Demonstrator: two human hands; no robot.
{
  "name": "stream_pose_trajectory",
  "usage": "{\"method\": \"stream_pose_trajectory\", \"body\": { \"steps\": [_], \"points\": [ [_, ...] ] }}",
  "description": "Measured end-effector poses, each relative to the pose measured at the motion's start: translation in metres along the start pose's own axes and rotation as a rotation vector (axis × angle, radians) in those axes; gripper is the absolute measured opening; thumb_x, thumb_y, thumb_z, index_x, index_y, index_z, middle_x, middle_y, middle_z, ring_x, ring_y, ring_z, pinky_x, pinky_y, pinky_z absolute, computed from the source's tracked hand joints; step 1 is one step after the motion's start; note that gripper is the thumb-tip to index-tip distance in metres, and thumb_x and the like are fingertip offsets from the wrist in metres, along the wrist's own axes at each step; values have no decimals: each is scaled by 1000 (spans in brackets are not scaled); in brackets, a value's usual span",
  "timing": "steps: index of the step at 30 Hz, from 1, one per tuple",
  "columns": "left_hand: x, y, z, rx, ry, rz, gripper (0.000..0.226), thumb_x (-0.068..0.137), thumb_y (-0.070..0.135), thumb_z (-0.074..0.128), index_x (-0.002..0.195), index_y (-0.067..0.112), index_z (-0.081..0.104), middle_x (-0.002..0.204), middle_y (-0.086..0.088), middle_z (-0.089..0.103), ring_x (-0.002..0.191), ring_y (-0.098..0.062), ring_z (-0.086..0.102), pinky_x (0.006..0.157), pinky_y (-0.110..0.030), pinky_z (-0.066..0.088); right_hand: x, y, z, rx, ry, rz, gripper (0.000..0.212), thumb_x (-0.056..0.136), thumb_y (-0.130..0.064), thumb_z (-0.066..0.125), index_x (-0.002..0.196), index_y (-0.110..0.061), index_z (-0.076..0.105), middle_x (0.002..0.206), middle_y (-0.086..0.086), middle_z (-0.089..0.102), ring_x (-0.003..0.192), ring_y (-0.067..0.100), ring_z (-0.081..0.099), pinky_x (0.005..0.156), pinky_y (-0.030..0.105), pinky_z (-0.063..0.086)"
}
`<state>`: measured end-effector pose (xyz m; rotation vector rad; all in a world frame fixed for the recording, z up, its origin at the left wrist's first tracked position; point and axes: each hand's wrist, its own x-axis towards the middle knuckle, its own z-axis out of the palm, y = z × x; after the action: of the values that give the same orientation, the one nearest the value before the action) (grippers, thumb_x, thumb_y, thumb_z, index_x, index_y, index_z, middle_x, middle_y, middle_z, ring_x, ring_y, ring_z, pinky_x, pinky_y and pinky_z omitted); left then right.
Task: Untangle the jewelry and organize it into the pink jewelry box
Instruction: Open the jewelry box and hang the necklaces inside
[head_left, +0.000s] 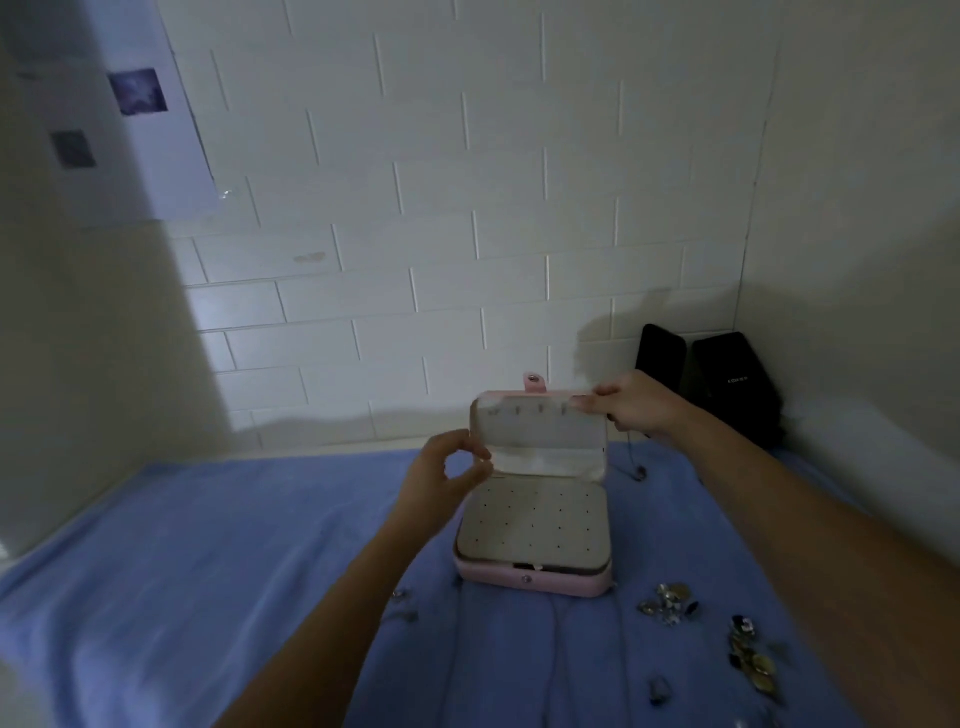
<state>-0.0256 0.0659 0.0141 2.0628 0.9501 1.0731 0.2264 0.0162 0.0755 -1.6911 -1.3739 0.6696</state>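
Just right of the frame's centre, the right hand (631, 408) reaches forward on a nearly straight arm. Its thumb and fingertips pinch the top right corner of the lid (537, 434) of the pink jewelry box (535, 583). The left hand (447, 475) comes up from the lower left on a bent arm, wrist raised. Its fingers are curled into a loop, and its thumb and forefinger close on the lid's lower left edge. Between the two hands the lid stands upright.

The one box sits open on a blue cloth (208, 571), its snap front facing the camera. Inside the lid, four small hooks (540, 410) line the top, with a pale pocket band below them. One pale perforated panel (535, 522) covers the base.

A thin dark strand (638, 470) runs down below the right hand to the cloth; whether that hand holds it cannot be told.

In the lower right of the frame lie two shiny jewelry heaps (669, 604), near each other and well apart from the box. One small piece (657, 693) lies lower still. Left of the box's front corner are a couple of small dark pieces (402, 603), too blurred to count surely.

At the right, two black objects (732, 384) lean in the corner of the block wall (415, 208). In the upper left, a pale sheet (156, 156) on the wall carries two small pictures.
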Motion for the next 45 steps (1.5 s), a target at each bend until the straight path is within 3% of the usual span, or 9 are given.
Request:
{"method": "stream_pose_trajectory", "body": {
  "steps": [3,6,12,19,24,27,30,33,45],
  "points": [
    [3,-4,4,78,-103,44,30,82,28,68,106,41,55,120,8,51,111,-11,51,87,-23,39,0,-8,-6,67,13,8,43,81,-36,71,98,3,70,81,7,56,74,20,43,62,26,34],
    [3,-3,9,107,-150,-4,43,81,38,61,119,50,46,121,3,48,100,-13,55,84,-31,50,-2,-19,-9,72,-34,26,28,82,-35,70,83,-7,71,69,1,53,62,13,39,53,19,30],
    [10,-8,15,178,-35,-54,42,80,28,70,116,27,50,109,-1,48,91,-18,52,75,-25,41,7,-24,-2,39,-107,53,30,82,-37,70,90,-8,72,85,7,52,61,9,37,51,17,29],
    [2,-22,28,171,-18,-95,29,83,16,62,101,25,42,101,4,41,91,-14,44,77,-23,33,20,-30,5,-155,-121,88,28,77,-33,76,92,-9,71,70,-2,47,65,10,39,52,16,32],
    [8,-30,27,134,-43,-120,34,81,21,66,109,22,46,107,1,49,94,-12,46,78,-23,35,27,-58,-9,-349,-64,35,18,85,-10,68,102,-5,70,68,-8,57,59,4,44,46,12,35],
    [11,-37,29,66,-67,-197,41,81,27,68,116,19,50,112,-3,56,96,-16,53,76,-25,41,27,-85,-19,-404,-73,-46,15,85,-1,63,98,-5,71,74,2,64,54,7,47,48,13,39],
    [12,-41,32,55,-78,-250,43,81,33,68,118,19,50,112,-3,58,101,-20,56,80,-30,48,31,-110,-24,-370,-116,-118,15,87,3,60,99,0,69,77,6,67,59,9,58,52,13,48],
    [11,-39,35,65,-28,-240,37,83,29,65,115,18,50,112,-2,55,96,-16,53,78,-27,43,38,-133,-25,-266,-149,-185,15,87,7,58,99,4,67,78,12,67,58,10,62,55,15,52],
    [7,-37,35,49,6,-188,35,84,29,62,115,19,49,109,1,49,92,-12,49,76,-23,37,57,-184,-4,-283,-232,-308,14,88,0,60,92,-8,71,83,5,71,63,5,62,57,14,48]
  ]
}}
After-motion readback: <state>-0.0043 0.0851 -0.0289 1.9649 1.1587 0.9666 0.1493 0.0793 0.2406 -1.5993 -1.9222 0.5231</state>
